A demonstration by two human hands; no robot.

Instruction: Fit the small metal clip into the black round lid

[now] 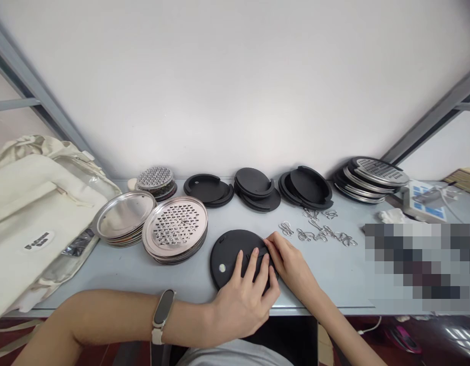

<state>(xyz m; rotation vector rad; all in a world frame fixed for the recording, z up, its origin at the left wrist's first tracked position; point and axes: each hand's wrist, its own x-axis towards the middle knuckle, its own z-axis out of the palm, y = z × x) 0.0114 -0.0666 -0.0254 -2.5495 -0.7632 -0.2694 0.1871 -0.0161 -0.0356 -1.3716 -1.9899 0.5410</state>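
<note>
A round black plastic holder (230,249) with a small pale dot lies on the table in front of me. My left hand (248,300) rests on top of it, fingers spread and pressing on its right part. At the holder's right rim, my right hand (286,256) has its thumb and fingers closed together on the edge. Whether a smaller piece is pinched there is hidden. Just left of the holder stands a stack of round metal grater plates (177,229). Several wire clips (318,234) are scattered beyond my right hand.
Plain metal discs (126,216) and smaller grater discs (155,179) are stacked at left. Black holders (208,190) stand in piles along the wall. Holders with grater plates (379,173) form a pile at back right. A cream bag (40,213) covers the table's left end.
</note>
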